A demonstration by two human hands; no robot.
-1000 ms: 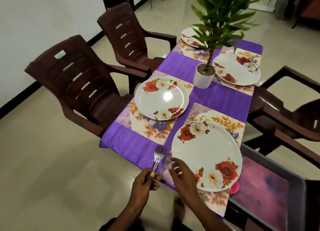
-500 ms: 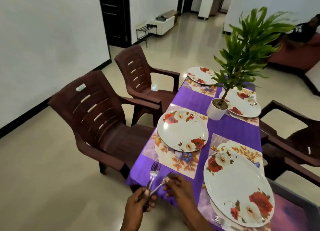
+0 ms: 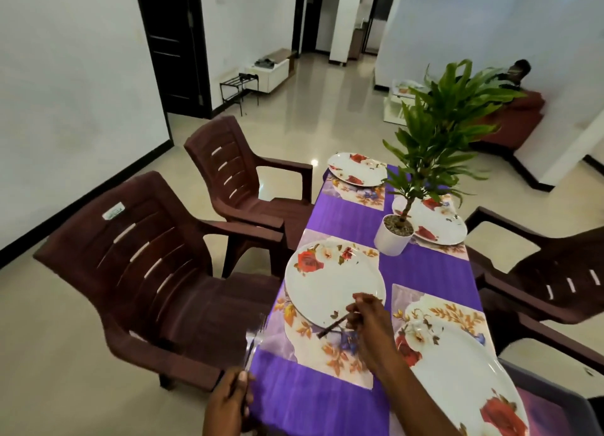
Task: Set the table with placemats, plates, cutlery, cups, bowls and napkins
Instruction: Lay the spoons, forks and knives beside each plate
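Several white plates with red roses sit on floral placemats on a purple tablecloth (image 3: 330, 399). My right hand (image 3: 369, 324) pinches one piece of cutlery (image 3: 333, 327) over the near edge of the near-left plate (image 3: 330, 288), its handle pointing left toward me. My left hand (image 3: 228, 403) grips a bunch of forks (image 3: 253, 341) upright at the table's near-left corner; they are blurred. The near-right plate (image 3: 457, 370) lies beside my right forearm. Two more plates, the far-left plate (image 3: 356, 169) and the far-right plate (image 3: 438, 223), lie further back.
A potted plant (image 3: 395, 239) in a white pot stands mid-table. Brown plastic chairs line the left side (image 3: 157, 272), (image 3: 242, 187) and the right side (image 3: 555, 278). A grey tray (image 3: 562, 399) sits at the near right. A person sits on a sofa far back.
My right hand has drawn one piece of cutlery out of the bunch and carried it forward over the near-left plate. My left hand stays near the table corner with the forks. The view has tilted up.
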